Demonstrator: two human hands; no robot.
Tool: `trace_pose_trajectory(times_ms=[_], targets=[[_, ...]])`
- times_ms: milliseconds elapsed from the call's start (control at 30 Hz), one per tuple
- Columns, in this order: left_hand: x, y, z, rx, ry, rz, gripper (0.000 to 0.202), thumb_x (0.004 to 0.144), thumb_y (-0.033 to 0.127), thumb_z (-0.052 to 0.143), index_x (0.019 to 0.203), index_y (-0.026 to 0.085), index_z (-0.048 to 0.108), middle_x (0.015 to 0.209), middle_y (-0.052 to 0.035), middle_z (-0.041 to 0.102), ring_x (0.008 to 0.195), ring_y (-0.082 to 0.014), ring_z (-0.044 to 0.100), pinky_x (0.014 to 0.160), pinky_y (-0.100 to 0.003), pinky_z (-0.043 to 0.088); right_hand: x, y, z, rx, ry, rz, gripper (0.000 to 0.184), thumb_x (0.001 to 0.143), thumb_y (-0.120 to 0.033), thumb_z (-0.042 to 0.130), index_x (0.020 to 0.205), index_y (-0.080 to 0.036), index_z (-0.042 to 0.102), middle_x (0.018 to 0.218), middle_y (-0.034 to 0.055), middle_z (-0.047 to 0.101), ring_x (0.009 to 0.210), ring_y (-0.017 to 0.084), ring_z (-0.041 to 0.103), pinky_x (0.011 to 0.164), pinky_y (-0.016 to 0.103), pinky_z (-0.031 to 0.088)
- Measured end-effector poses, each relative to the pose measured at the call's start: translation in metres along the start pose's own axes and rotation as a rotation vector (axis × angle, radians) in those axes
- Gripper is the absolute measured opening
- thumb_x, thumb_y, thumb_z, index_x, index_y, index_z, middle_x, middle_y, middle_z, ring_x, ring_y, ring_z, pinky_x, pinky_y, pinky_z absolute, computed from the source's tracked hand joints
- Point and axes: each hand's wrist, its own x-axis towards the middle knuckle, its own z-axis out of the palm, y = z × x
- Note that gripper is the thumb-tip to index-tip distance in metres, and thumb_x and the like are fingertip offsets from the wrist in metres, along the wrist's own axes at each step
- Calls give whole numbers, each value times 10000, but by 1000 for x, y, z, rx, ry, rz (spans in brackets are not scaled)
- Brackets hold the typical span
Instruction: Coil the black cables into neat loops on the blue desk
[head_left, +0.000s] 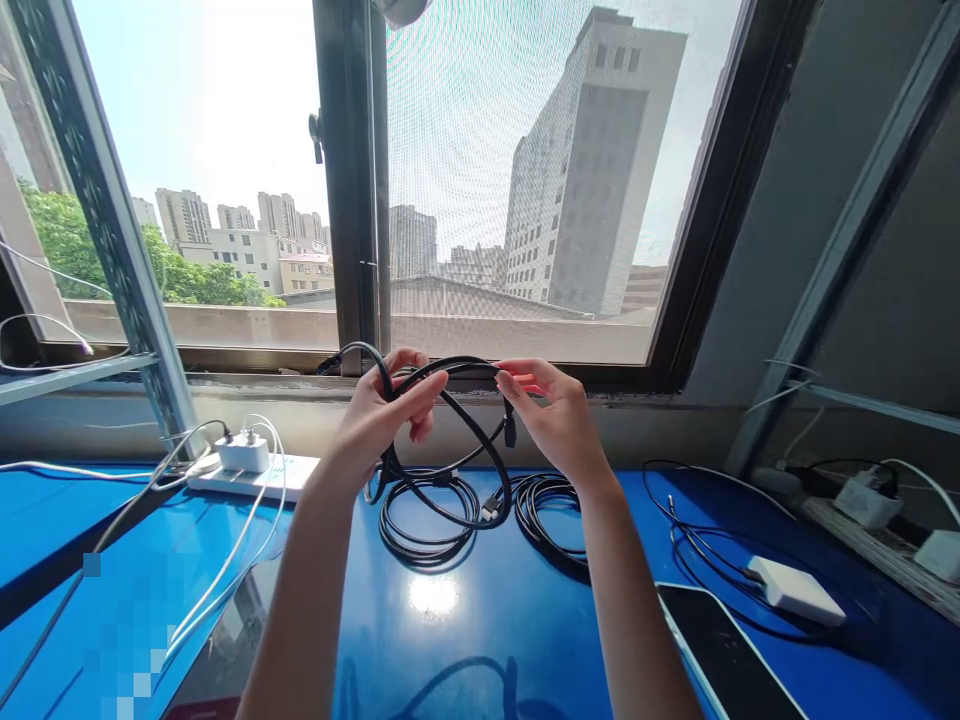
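A black cable [480, 436] hangs in loose loops between my two hands, above the blue table. Several strands pass through my left hand [401, 400], its thumb lying over them and its fingers curled behind. With thumb and fingertips, my right hand [551, 405] pinches the top of a loop. One black plug end [510, 428] dangles just left of my right hand; another dark end sticks out left of my left hand. Beneath, two coiled black cables lie on the table: a left coil [429, 560] and a right coil [541, 535], partly hidden by my right forearm.
On the left, a white power strip [296, 477] carries a white charger [244, 452] with trailing cables. At the right lie a phone [731, 650], a white adapter [799, 592] and a thin black cable. Metal shelf posts stand on both sides; a window is behind.
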Motion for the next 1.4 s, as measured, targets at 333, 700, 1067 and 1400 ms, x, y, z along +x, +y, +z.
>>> trace_pose_trajectory(times_ms=[333,700,1067,1400], targets=[[-4,3,8,168,-2,34,330,673,449,702,781,189,531,464,74,477,390,-60,415,393,-172,340,-10,-30,4,1,-324,-44,448,751,-370,687,1153,-192,603,1134,57,671,919,165,652,741,281,546],[-11,11,-18,367,-101,-47,533,722,541,624,1142,212,607,886,-61,734,905,-247,676,809,-328,526,-8,-24,-2,-116,-251,-82,207,828,-332,613,966,-196,686,898,30,697,728,135,642,624,260,508],[-13,18,-52,228,176,-10,480,716,751,438,882,357,658,1013,-11,702,1082,-338,583,1054,-522,375,1,-3,-26,-377,364,-21,152,758,-330,648,797,-194,704,773,36,711,700,174,647,649,319,499],[-2,-4,-5,262,-111,40,513,760,369,470,1258,260,526,1250,-23,608,1286,-278,430,1087,-420,338,-5,-23,2,-33,207,-100,150,764,-356,620,795,-210,632,727,-19,653,659,109,598,499,213,409]])
